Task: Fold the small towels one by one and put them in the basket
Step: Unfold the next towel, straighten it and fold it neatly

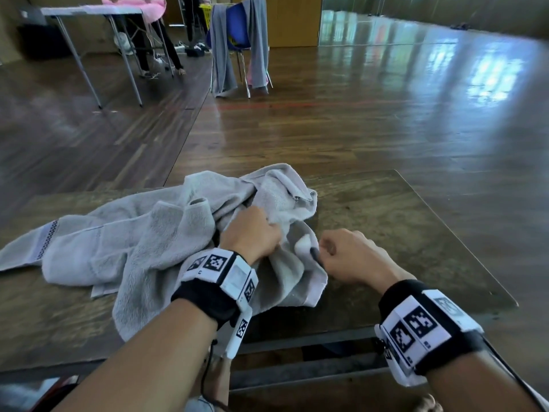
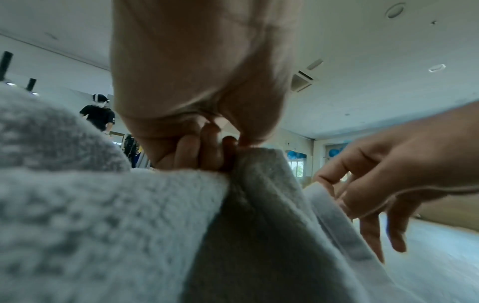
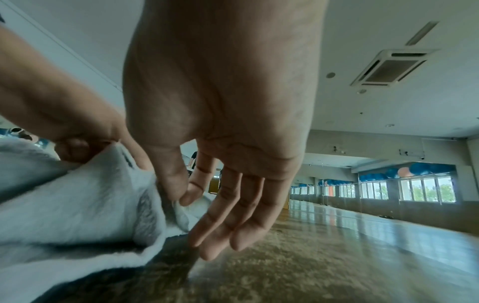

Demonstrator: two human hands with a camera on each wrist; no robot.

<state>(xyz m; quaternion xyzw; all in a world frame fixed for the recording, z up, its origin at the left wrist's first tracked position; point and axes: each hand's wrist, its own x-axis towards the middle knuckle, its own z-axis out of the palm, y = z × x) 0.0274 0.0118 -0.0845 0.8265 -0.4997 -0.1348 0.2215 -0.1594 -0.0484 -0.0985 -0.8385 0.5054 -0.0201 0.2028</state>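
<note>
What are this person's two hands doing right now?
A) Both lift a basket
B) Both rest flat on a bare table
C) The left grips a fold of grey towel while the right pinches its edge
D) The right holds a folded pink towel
C: the left hand bunches a fold of the grey towel, and the right hand pinches its edge between thumb and forefinger, other fingers loose.

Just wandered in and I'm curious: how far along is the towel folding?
Barely begun. Nothing looks folded: the grey terry towels lie in a crumpled heap on the worn wooden table. In hand: the left hand grips a bunched edge, the right hand pinches a corner. Folding remains; no basket is in view.
</note>
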